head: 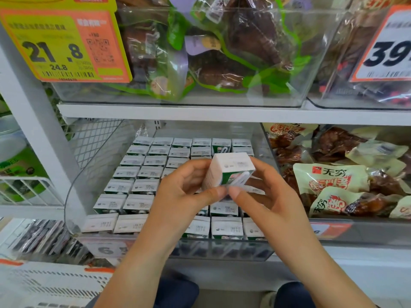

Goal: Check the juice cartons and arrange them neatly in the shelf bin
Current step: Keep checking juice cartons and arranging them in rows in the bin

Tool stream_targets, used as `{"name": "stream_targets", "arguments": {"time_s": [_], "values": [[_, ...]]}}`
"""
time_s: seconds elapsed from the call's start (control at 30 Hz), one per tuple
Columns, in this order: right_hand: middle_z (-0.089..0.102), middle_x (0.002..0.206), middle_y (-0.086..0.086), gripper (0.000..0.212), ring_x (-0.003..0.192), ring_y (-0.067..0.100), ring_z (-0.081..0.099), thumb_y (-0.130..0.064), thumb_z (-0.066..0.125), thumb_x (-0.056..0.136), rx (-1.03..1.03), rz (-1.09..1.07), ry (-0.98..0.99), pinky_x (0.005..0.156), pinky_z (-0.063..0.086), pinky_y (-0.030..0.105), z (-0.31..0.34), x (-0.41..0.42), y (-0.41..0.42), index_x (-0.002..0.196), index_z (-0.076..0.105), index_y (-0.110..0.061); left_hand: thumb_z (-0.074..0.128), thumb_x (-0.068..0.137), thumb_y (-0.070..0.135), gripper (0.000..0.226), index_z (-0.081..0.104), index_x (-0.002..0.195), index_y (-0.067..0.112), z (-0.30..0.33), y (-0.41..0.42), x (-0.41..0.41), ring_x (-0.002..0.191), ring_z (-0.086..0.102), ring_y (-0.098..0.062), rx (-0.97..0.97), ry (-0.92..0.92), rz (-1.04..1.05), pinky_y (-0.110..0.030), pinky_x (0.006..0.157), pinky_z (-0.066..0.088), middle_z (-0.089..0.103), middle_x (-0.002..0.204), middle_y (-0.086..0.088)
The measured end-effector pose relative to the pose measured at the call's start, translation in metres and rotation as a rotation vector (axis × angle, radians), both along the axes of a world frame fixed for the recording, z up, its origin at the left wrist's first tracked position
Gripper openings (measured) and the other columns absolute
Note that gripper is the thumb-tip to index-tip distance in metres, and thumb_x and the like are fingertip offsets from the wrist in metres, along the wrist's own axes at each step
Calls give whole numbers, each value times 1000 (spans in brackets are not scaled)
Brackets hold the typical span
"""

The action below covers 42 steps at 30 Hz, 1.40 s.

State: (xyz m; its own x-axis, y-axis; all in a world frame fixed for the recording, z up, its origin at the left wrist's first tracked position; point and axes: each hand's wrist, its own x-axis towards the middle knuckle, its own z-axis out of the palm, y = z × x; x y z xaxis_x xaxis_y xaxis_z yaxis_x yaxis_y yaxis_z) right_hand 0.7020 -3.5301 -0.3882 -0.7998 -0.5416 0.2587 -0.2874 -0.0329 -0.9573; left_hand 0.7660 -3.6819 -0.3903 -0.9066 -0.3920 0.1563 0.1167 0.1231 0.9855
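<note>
Checking step: left hand (pixel 186 192) and right hand (pixel 262 194) both clamp one carton (pixel 229 170) above the bin (pixel 222 250); next, probably slot it into the right-side gap.

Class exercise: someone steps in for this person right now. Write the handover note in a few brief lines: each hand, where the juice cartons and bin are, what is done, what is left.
Left hand: grip on the lifted juice carton, fingers on its left side, thumb at the lower front edge.
Right hand: grips the same carton from the right, thumb meeting the left thumb.
Carton: held tilted above the clear shelf bin.
Done: most shelved cartons stand in neat rows, tops up.
Left: finish checking this carton, set it back; the spot it goes to is hidden behind the hands.
</note>
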Motion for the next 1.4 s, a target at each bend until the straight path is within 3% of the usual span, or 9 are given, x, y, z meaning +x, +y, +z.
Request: {"name": "stream_targets", "arguments": {"time_s": [0.13,0.23,0.37,0.63,0.77,0.87,1.07,1.27,1.4], "values": [[71,104,-5,44,91,12,68,-39,62,75,-29,-27,-76,71,55,24,3,-5,-1,117,62,-27,74,63,40,40,74,100,26,3,3,0,90,71,-12,127,-19,-13,-17,72,54,75,98,4],[70,102,2,34,86,17,68,-34,59,78,-35,-30,-89,77,57,31,4,-6,0,111,64,-31,72,67,42,41,75,99,16,4,3,0,77,72,-21,244,-76,-36,-27,69,56,75,93,-9],[71,104,5,45,87,19,69,-36,59,75,-77,7,-185,71,56,25,3,-5,-1,117,64,-23,70,67,48,40,78,90,16,5,1,1,76,72,-18,320,-132,-27,-26,68,55,75,89,-11],[72,97,4,47,87,14,69,-35,67,64,-144,35,-330,69,55,20,3,-3,-3,110,66,-26,72,64,46,59,66,109,9,4,4,0,73,72,-18,385,-123,40,-32,72,54,75,92,-10],[72,89,-13,37,75,1,65,-23,74,72,-114,-98,-134,66,51,14,1,0,-4,105,63,-36,65,75,46,41,71,105,19,4,5,0,86,73,-18,256,-115,31,-34,83,57,75,96,-5],[64,101,-16,46,92,1,61,-26,72,76,72,-271,198,79,50,16,-3,4,-4,114,55,-44,66,78,50,36,74,104,26,6,9,0,97,70,-12,211,-100,-12,-27,82,57,75,102,3],[60,107,-11,51,96,-2,56,-26,69,76,189,-247,489,81,43,8,-8,11,-10,126,58,-26,79,57,47,58,67,109,22,3,19,-3,87,71,-9,227,-72,102,-20,69,56,74,96,6],[59,120,-18,59,111,-4,55,-57,70,75,82,-36,22,91,50,23,-1,7,-7,128,52,-38,79,62,33,28,77,89,23,7,6,0,83,72,-12,442,33,70,-21,68,56,76,89,0],[66,113,-17,59,101,-4,62,-48,66,64,30,131,-215,79,51,14,0,6,-8,121,57,-34,83,60,27,29,78,88,21,9,1,2,83,71,-15,484,83,-13,-22,69,55,75,91,-5]]}}
